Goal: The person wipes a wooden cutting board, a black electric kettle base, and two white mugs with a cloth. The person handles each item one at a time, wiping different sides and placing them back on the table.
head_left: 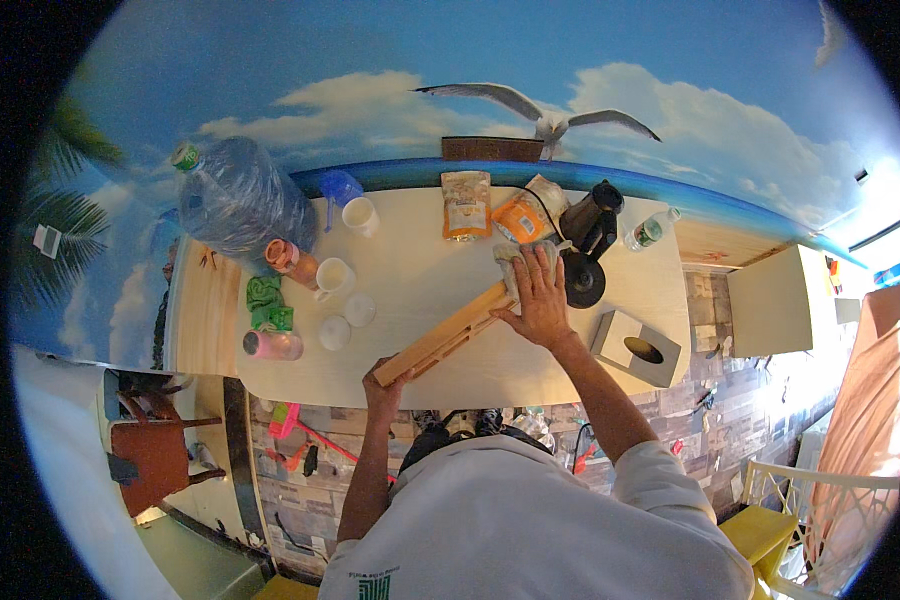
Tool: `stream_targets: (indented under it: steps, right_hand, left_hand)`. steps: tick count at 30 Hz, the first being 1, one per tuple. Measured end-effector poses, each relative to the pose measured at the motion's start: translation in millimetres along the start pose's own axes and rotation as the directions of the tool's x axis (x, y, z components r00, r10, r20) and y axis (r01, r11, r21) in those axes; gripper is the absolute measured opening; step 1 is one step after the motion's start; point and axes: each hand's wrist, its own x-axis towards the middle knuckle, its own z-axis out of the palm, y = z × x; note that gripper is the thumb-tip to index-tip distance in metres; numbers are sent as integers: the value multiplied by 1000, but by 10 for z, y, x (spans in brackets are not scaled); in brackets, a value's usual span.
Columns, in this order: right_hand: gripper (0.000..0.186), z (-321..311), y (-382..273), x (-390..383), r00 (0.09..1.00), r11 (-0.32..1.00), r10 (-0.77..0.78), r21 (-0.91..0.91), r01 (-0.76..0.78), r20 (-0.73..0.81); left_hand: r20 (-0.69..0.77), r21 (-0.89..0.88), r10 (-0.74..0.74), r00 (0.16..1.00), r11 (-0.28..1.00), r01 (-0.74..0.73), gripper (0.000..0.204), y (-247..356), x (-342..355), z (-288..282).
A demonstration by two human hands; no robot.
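Note:
A long, light wooden piece (448, 336) with slots along its side is held slantwise over the table, tilting up to the right. My left hand (382, 390) is closed round its lower end near the table's front edge. At the upper end, my right hand (540, 305) presses a pale cloth (508, 260) against the wood, fingers extended over the cloth. What the palm covers is hidden. Just right of that hand lies a round black lid-like piece (584, 280), beside a dark pitcher-like appliance (592, 222).
The table (420, 270) also bears a tissue box (638, 348), a small clear bottle (652, 230), food pouches (466, 206), two white mugs (335, 277), round lids (334, 333), a pink-capped bottle (273, 345), green plastic (266, 302) and a large water jug (245, 200) at the left.

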Motion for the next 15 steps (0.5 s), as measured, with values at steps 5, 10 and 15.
stream_targets:
  steps: [5,10,15]
  right_hand:
    - [98,168,-441,-101,994,999,-25,46,20,104]
    - [93,70,-446,-116,983,974,-164,173,147,85]
    - [75,46,35,1,998,1000,-7,6,8,-61]
  left_hand:
    - [-18,-26,-39,999,999,38,27,104,1,53]
    - [-51,10,-48,998,999,49,28,42,-30,1]
    - [-40,51,7,999,999,-5,25,69,-44,9]
